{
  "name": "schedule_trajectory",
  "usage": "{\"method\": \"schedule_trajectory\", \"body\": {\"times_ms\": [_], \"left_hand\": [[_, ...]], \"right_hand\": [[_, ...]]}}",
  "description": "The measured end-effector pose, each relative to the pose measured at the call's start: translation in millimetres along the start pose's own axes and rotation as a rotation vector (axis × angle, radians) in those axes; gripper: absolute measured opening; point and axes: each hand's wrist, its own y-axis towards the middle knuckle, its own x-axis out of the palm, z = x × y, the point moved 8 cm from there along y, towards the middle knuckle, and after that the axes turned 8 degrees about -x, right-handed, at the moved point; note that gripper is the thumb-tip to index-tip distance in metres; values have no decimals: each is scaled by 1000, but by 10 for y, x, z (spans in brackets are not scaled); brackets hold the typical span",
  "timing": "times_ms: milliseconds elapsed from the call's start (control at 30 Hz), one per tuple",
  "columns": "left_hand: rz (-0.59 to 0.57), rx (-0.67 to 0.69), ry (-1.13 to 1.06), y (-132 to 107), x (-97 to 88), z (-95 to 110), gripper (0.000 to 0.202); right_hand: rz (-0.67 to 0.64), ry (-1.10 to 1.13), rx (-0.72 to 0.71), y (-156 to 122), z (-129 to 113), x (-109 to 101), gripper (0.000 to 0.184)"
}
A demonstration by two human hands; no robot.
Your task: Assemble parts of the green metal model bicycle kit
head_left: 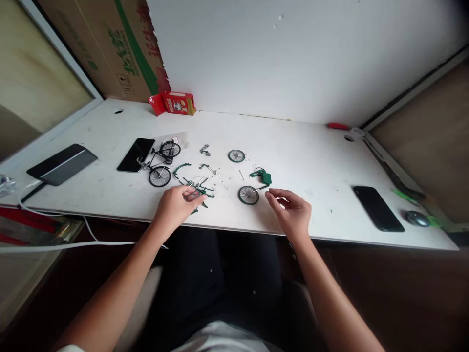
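My left hand (180, 201) is closed with its fingertips on the green miniature bicycle frame (200, 188), low above the table's front part. More green and silver parts lie around it, and my fingers partly hide them. My right hand (291, 210) is curled, thumb and forefinger brought together just right of a small spoked wheel (248, 195). What its fingertips hold, if anything, is too small to tell. Behind that wheel lies a green boxy part (266, 178). A second spoked wheel (236, 156) rests farther back. A curved green mudguard (181, 169) lies beyond my left hand.
A black miniature bicycle (160, 170) stands beside a dark phone (136, 154). Small screws and silver parts (207, 168) are scattered mid-table. A red box (178, 103) sits against the back wall. Another phone (378, 208) and a mouse (417, 218) lie to the right.
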Motion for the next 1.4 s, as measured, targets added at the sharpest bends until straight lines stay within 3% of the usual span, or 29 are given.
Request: {"method": "schedule_trajectory", "body": {"times_ms": [233, 367, 500, 733, 867, 967, 1167, 1267, 1400], "left_hand": [[7, 0, -354, 42, -39, 6, 39], [32, 151, -362, -44, -86, 152, 41], [84, 287, -364, -222, -153, 347, 44], [138, 561, -344, -599, -222, 696, 8], [164, 689, -331, -682, -218, 787, 25], [176, 756, -317, -632, -179, 838, 21], [207, 826, -333, -377, -77, 995, 13], [186, 847, -333, -201, -20, 1105, 6], [203, 860, -263, 105, 25, 1242, 14]], "right_hand": [[-181, 141, -5, -76, -133, 298, 20], [-306, 225, -50, -104, -296, 549, 17], [-329, 268, -134, -26, -496, 734, 10], [-355, 327, -254, 65, -901, 859, 5], [-399, 280, -390, 32, -1115, 856, 7], [-378, 203, -472, 37, -1166, 848, 8], [-301, 116, -447, 186, -986, 846, 4], [-294, 137, -395, 380, -851, 824, 7], [-266, 158, -326, 788, -724, 783, 15]]}}
